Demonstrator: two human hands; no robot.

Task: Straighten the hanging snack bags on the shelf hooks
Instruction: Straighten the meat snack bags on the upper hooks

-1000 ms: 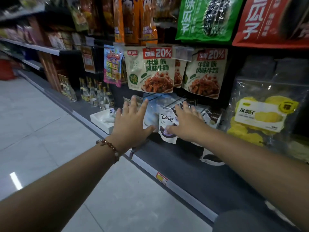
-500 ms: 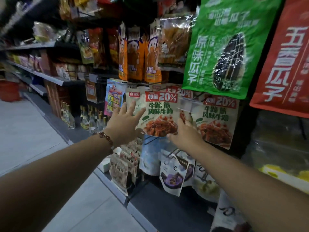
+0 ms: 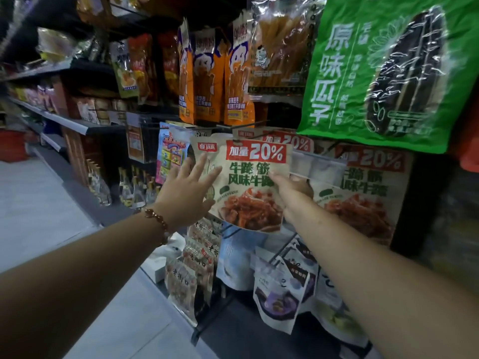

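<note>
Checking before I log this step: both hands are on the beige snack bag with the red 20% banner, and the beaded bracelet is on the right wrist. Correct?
Not quite. In the head view the beaded bracelet is on the left wrist, not the right. The rest holds: the left hand and the right hand are both on the beige snack bag with the red 20% banner.

Pale snack bag (image 3: 246, 185) with red "20%" banner and a photo of reddish strips, hanging on a shelf hook, lower edge swung outward, a matching bag (image 3: 363, 193) hanging flat just beside it on the right
</note>
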